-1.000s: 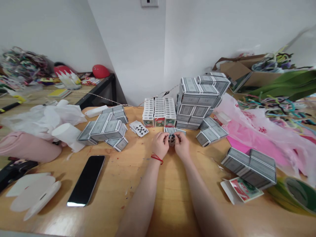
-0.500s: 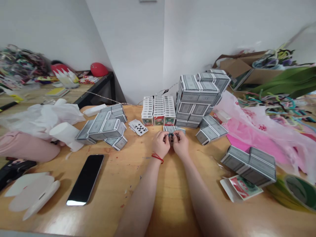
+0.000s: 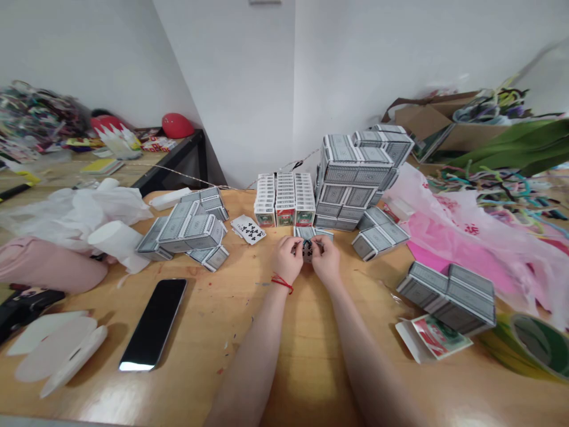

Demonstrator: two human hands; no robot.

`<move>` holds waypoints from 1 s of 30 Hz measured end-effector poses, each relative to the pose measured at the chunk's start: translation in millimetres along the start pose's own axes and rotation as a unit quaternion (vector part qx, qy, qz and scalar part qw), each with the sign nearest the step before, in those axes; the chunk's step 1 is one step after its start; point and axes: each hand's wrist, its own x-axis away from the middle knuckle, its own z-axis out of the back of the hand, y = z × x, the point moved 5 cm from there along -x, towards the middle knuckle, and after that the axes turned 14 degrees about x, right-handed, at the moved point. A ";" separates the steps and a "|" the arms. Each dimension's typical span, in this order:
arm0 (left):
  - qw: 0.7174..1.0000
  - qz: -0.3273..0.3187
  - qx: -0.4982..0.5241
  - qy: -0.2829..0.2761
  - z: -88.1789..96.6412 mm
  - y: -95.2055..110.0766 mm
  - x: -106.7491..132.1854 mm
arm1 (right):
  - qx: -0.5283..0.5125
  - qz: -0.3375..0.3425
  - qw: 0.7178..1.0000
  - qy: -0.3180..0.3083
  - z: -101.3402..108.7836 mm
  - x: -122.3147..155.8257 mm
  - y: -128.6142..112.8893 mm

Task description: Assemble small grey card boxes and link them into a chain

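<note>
Both my hands meet over the wooden table (image 3: pixel 284 356), just in front of a row of upright card boxes (image 3: pixel 284 201). My left hand (image 3: pixel 287 258), with a red string at the wrist, and my right hand (image 3: pixel 326 259) are closed together on a small deck of playing cards (image 3: pixel 307 249), a black spade face showing between the fingers. A grey card pack (image 3: pixel 311 232) lies just behind my hands. A loose club card (image 3: pixel 250 230) lies face up to the left.
Stacked grey card packs (image 3: pixel 355 172) rise behind right, with more packs at left (image 3: pixel 191 228) and right (image 3: pixel 448 293). A black phone (image 3: pixel 153 323) lies at front left beside white cut-outs (image 3: pixel 57 350). A pink plastic bag (image 3: pixel 466 237) and an opened card box (image 3: pixel 433 337) are at right.
My hands stay in place on the deck; only the fingers shift slightly. The view has dipped a little since the earliest frame.
</note>
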 end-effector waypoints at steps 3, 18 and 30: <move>1.000 -0.011 -0.011 0.004 -0.1 3.5 0.4 | -0.005 0.002 1.000 0.006 1.3 1.0 -1.5; 1.000 -0.007 -0.018 -0.010 -2.9 0.0 2.6 | -0.016 0.011 1.000 0.010 1.2 0.9 0.3; 1.000 -0.015 -0.008 -0.004 0.1 1.2 -0.5 | -0.032 0.000 0.999 0.010 0.5 0.1 0.4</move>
